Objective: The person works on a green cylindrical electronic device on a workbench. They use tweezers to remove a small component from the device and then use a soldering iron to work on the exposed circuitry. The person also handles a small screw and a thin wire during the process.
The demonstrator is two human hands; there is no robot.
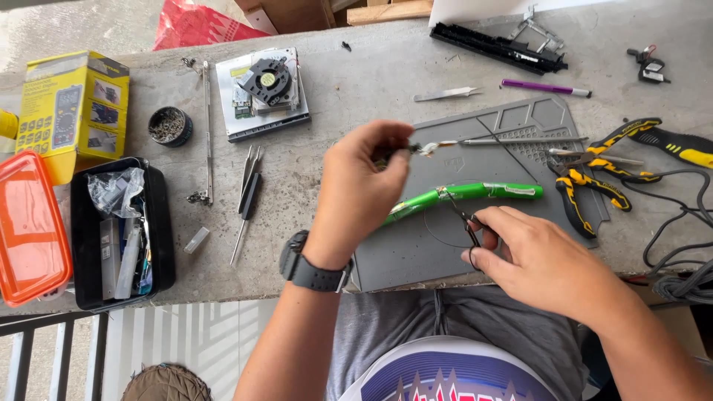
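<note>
My left hand (362,189), with a dark watch on the wrist, is raised over the grey work mat (520,160) and pinches a small bit of metal and wire (427,148) between its fingertips. My right hand (542,260) holds thin black tweezers (464,215), whose tips touch a long curved green tool (464,194) lying across the mat.
Yellow-handled pliers (587,186) and cutters (653,137) lie right of the mat. A black box of parts (122,234), an orange lid (30,226), a yellow carton (70,108), a screw tin (169,125), a fan on a drive (266,87), tweezers (249,197), a purple pen (546,87) and cables (679,245) are around.
</note>
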